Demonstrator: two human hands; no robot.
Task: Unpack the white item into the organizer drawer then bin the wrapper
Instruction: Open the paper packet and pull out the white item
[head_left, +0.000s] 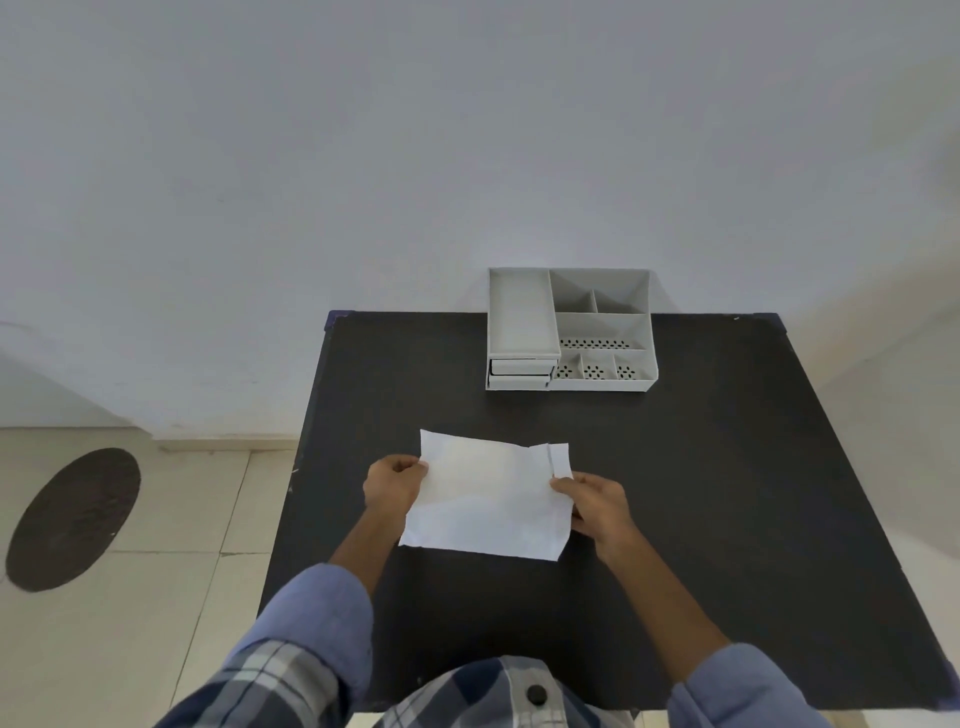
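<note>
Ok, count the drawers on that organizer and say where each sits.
2, stacked at the organizer's front-left corner under the long tray: upper drawer, lower drawer directly beneath. Both look shut or nearly so. None other shows from this angle.

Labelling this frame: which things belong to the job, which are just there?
Job: white packet, held by left hand and right hand; grey organizer with drawers.
Just there: black table, dark oval floor mat.

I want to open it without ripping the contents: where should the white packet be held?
Pinch the white packet at its two short side edges, as the left hand and right hand do now, coming from each side; the folded strip at its right end looks like the opening.
</note>
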